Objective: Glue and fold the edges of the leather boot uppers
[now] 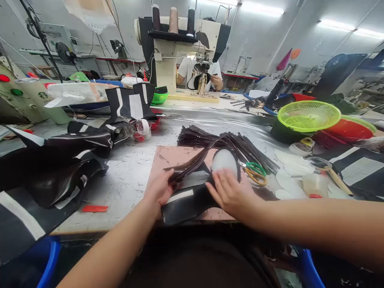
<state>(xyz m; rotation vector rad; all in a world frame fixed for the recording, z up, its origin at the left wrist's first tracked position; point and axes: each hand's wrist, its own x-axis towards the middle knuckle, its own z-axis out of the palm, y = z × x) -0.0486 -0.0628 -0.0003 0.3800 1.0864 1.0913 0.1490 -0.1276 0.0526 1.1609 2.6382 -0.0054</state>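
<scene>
On a pink board (162, 158) at the bench's front lies a black leather piece (183, 210) with white strips and a rounded end bearing a white pad (225, 161). My left hand (160, 186) grips the left edge of the piece, its thumb on top and fingers curled beneath. My right hand (229, 192) lies over the lower part of the white pad, fingers extended and slightly blurred. Behind the board rests a bundle of dark strips (198, 137). Scissors with green and orange handles (256, 170) lie just right of the pad.
Black leather pieces (69, 148) are heaped at left, near a red strip (95, 209) and a clear round container (141, 130). To the right are a yellow-green basket (309, 116), white pieces and a jar (315, 185). A person sits behind the sewing machine (168, 52).
</scene>
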